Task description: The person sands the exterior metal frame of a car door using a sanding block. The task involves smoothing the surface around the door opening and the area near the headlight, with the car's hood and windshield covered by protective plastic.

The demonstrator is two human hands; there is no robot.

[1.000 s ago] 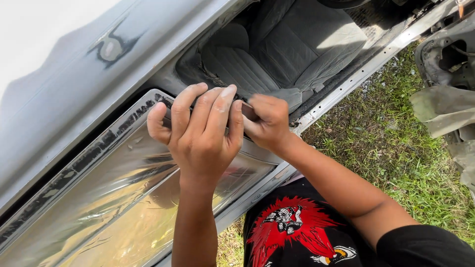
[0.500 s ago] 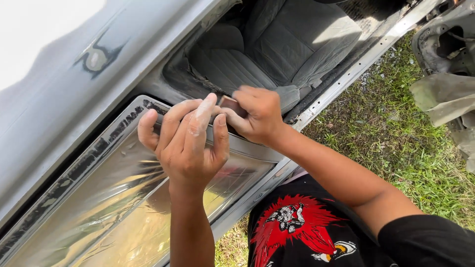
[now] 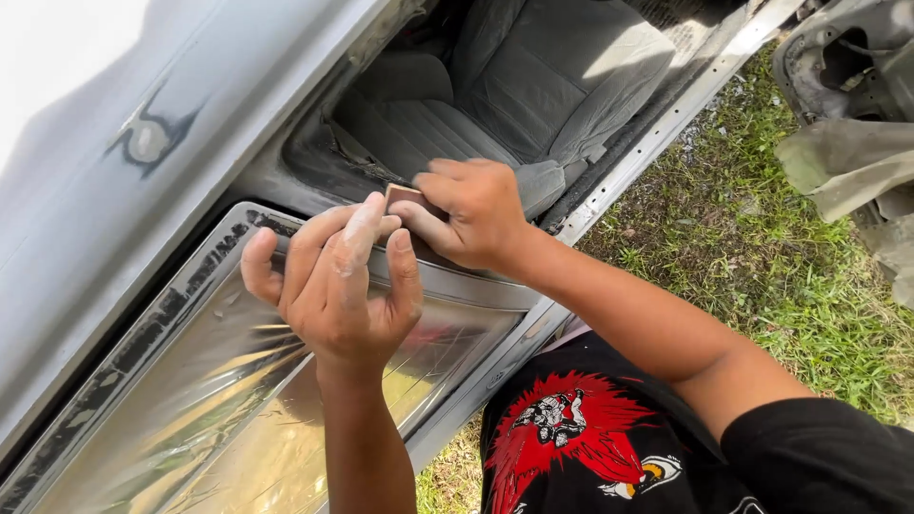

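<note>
My right hand [image 3: 468, 211] grips a small brown sanding block [image 3: 404, 194] and presses it against the grey door pillar [image 3: 447, 276] of a silver car. My left hand [image 3: 338, 281] lies just left of it, its dusty fingers spread and resting on the same pillar by the window frame. The fingertips of the left hand touch the block's end. Most of the block is hidden under my right fingers.
The rear window glass [image 3: 219, 409] with a reflective film runs to the lower left. The silver roof [image 3: 114, 143] has a sanded grey spot [image 3: 148, 141]. A grey seat [image 3: 552, 76] shows through the open doorway. Grass [image 3: 771, 266] and a detached car part [image 3: 847, 133] lie on the right.
Both hands have slid up and to the right along the pillar. My left hand has opened its fingers and no longer covers the block.
</note>
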